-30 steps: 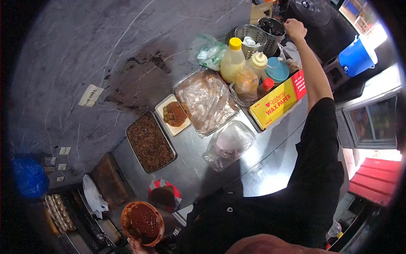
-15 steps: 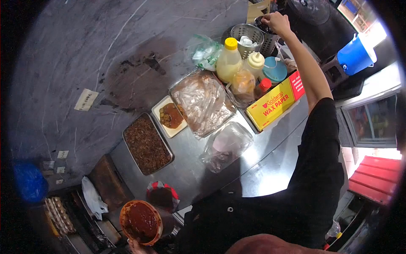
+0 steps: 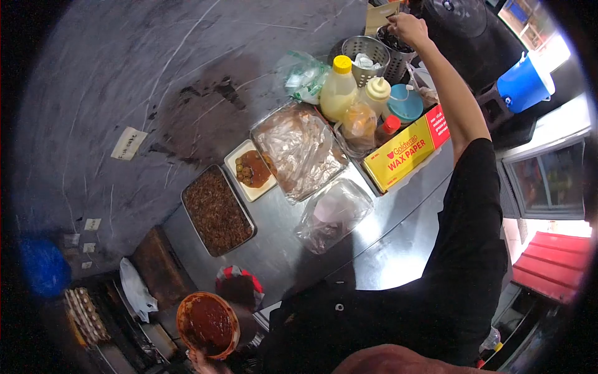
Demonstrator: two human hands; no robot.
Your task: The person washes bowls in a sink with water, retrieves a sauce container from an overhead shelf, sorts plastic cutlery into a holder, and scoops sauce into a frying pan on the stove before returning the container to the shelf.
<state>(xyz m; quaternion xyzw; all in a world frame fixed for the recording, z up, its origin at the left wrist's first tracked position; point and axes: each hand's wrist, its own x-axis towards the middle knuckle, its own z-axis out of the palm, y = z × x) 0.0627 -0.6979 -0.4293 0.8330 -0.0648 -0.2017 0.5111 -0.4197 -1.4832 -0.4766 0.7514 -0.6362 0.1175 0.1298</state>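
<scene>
My left hand (image 3: 202, 363) is closed on the lower rim of a round tub (image 3: 210, 324) of thick red sauce, which is tilted so that its inside shows. Stretched far to the upper right, my right hand (image 3: 408, 30) is over a perforated metal canister (image 3: 398, 60) packed with dark, glossy pieces. Its fingers are pinched together at the canister's top; I cannot make out what is between them. Beside it stands a second perforated canister (image 3: 367, 48) with white items inside.
On the steel counter (image 3: 274, 227) are a tray of dark shredded food (image 3: 217, 212), a small sauce tray (image 3: 252, 171), a plastic-covered tray (image 3: 299, 149) and a clear bag (image 3: 333, 215). Bottles (image 3: 338, 90) and a wax paper box (image 3: 402, 156) stand below my right arm.
My right hand has shifted slightly up, and more of the dark pieces in the canister show beneath it. The sauce tub in my left hand has barely moved.
</scene>
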